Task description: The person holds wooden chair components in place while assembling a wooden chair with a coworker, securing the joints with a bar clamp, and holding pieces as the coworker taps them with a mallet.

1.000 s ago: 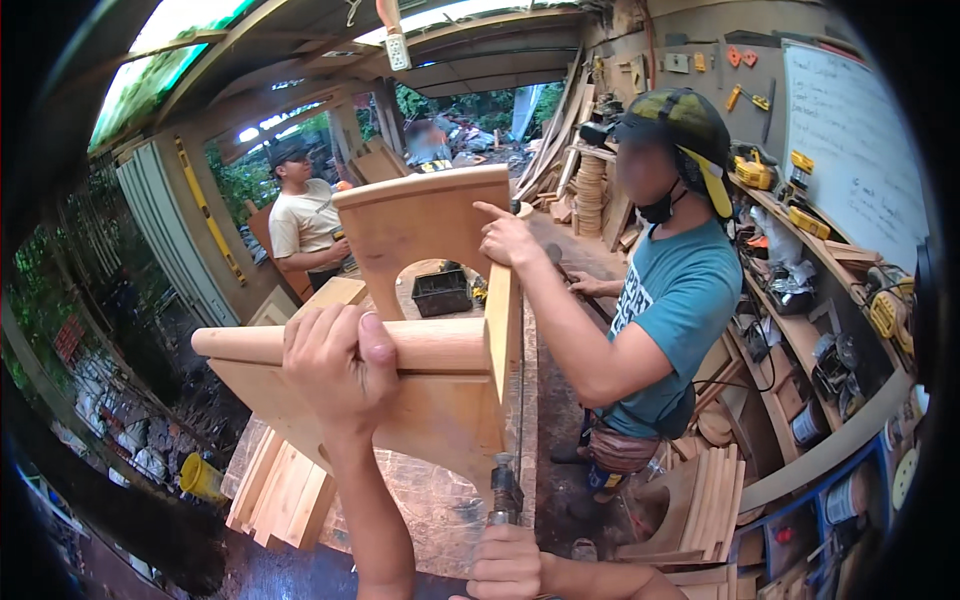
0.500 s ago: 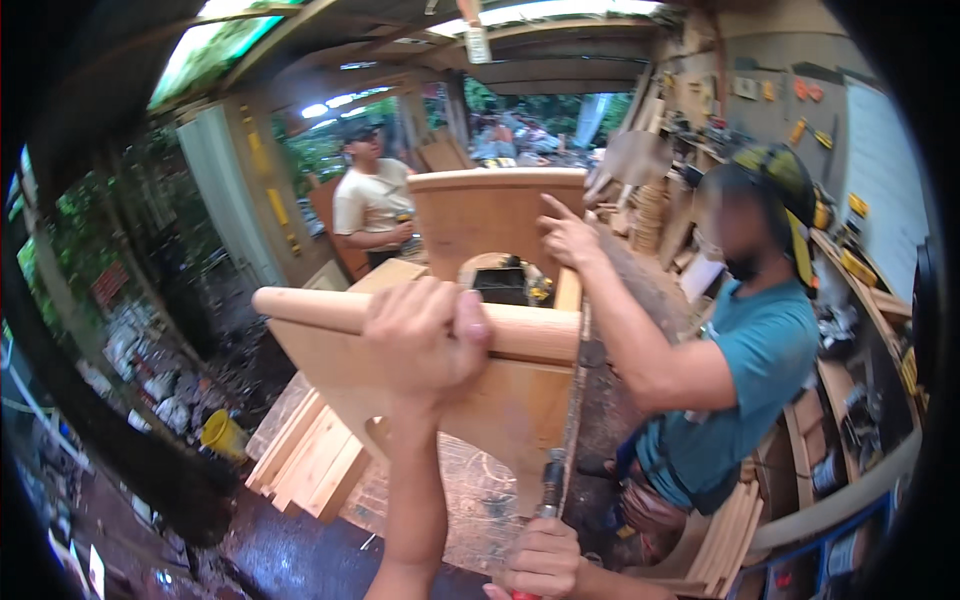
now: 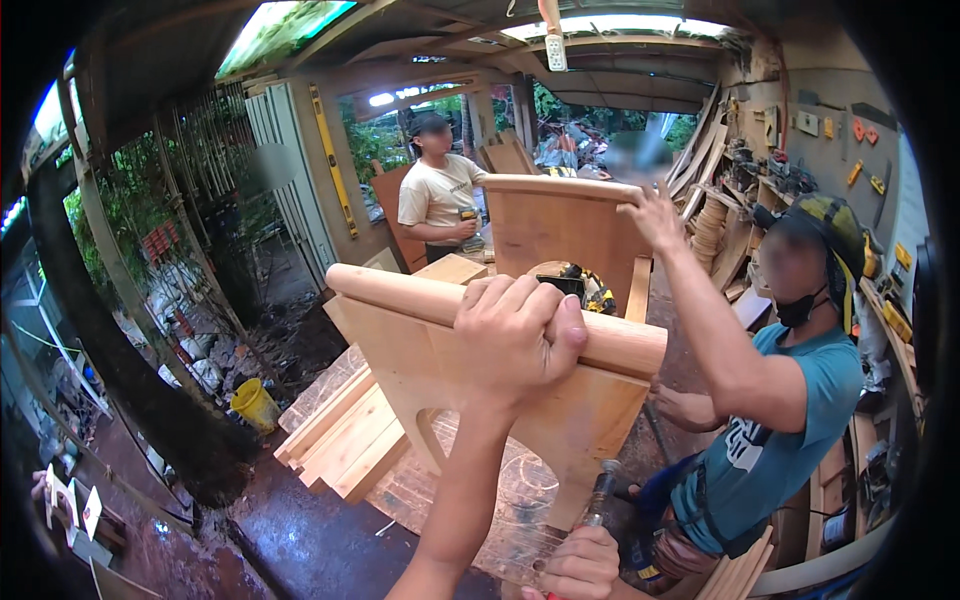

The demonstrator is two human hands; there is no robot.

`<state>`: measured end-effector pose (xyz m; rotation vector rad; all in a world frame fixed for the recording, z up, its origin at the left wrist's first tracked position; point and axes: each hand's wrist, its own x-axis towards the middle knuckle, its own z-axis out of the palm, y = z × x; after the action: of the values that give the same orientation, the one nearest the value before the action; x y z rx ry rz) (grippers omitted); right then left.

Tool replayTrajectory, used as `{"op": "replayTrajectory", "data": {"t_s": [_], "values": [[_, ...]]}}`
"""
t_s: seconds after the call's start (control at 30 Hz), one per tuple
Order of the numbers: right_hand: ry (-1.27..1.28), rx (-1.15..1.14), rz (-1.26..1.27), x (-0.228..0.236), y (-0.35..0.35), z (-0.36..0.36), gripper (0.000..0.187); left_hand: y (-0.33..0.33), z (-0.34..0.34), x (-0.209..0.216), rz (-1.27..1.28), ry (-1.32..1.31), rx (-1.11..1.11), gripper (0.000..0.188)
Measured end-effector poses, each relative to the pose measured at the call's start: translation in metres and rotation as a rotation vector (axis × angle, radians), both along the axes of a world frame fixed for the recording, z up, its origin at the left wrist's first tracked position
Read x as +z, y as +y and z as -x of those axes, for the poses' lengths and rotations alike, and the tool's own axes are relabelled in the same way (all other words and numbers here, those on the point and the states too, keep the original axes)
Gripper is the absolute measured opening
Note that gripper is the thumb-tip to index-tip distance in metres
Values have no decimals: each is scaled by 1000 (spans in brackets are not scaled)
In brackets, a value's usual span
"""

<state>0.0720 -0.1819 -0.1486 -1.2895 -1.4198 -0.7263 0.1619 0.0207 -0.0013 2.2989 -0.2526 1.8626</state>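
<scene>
My left hand (image 3: pixel 515 340) is closed over a thick rounded wooden rail (image 3: pixel 395 290). That rail caps the top of an upright wooden panel (image 3: pixel 385 345), which has a curved cut-out low down and stands on a scuffed workbench (image 3: pixel 405 492). Lower right, my right hand (image 3: pixel 582 562) is wrapped round a hand tool (image 3: pixel 603 488) with a dark metal shaft and a bit of red at its handle. The tool points up beside the panel's right lower edge; its exact kind is unclear.
A person in a teal shirt (image 3: pixel 820 385) stands close on the right, one hand at a second railed panel (image 3: pixel 560 230). Another person (image 3: pixel 440 190) holds a drill beyond. Stacked boards (image 3: pixel 345 440) lie left on the bench; a yellow bucket (image 3: pixel 255 405) stands farther left.
My view has swung left, shifting everything rightward in the picture. The teal-shirted person's pointing hand now reaches the far panel's top corner, and their other hand shows. Both my grips stay the same.
</scene>
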Motion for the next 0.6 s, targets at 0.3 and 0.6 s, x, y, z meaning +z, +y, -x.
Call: {"op": "replayTrajectory", "data": {"t_s": [0.3,0.6], "values": [[-23,1,-38,12,7,2,17,1,4,3,11,-19,-30,25],[-17,-22,-67,11,7,2,18,-1,4,4,6,-12,-52,26]]}}
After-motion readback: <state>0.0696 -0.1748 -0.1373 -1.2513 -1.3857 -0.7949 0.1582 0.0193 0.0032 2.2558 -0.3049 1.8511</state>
